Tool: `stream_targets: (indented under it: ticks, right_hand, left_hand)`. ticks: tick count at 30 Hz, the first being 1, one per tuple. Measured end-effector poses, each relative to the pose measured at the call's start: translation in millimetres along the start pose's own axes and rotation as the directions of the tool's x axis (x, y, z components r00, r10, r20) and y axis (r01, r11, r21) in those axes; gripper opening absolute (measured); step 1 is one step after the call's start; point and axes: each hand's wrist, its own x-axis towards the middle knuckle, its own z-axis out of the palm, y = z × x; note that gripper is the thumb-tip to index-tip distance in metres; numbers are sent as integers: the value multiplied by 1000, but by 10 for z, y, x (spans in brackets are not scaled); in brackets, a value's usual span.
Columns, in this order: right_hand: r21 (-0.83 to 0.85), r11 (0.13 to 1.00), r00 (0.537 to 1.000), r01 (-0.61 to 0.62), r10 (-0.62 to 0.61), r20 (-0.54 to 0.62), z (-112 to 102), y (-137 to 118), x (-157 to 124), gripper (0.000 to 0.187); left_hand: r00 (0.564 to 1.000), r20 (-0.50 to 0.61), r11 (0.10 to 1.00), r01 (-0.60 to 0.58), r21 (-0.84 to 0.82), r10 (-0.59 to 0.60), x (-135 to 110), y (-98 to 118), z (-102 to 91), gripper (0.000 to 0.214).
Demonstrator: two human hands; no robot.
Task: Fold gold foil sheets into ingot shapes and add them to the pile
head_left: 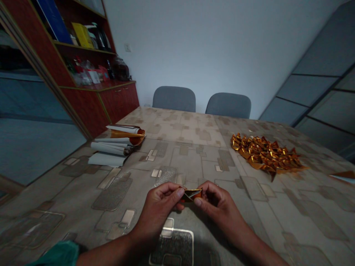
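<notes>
Between my two hands is a small folded piece of gold foil paper (192, 193), with a pale inner side showing at its folds. My left hand (165, 197) pinches its left end between thumb and fingers. At the other end, my right hand (213, 199) grips it the same way, thumb in front. The fingertips hide both ends of the paper. Over to the right lies a cluster of folded gold foil pieces (264, 153). Several rolled or curled sheets of gold-and-white paper (111, 147) rest at the left.
A patterned cloth covers the table (188, 136). Two grey chairs (174, 98) stand at its far edge. Near the right edge lies another gold and white paper piece (344, 176). A red-brown cabinet (118, 101) with loaded shelves is at the back left.
</notes>
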Motion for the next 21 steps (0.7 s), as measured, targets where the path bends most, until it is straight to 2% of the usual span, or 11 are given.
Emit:
stream_targets:
  ticks: [5, 9, 15, 21]
  right_hand:
    - [50, 999, 1000, -4, 3, 15, 12, 7, -2, 31]
    - [70, 997, 999, -23, 21, 35, 8, -3, -12, 30]
    - [22, 999, 998, 25, -24, -51, -19, 11, -22, 31]
    - [-1, 1000, 999, 23, -23, 32, -3, -26, -14, 26]
  left_hand:
    - [990, 135, 995, 51, -87, -39, 12, -59, 31, 42]
    - [992, 119, 999, 43, -30, -39, 11, -54, 34, 39]
    - [992, 96, 996, 89, -21, -87, 9, -34, 27, 40]
    - [990, 115, 996, 85, -31, -81, 19, -22, 11, 39]
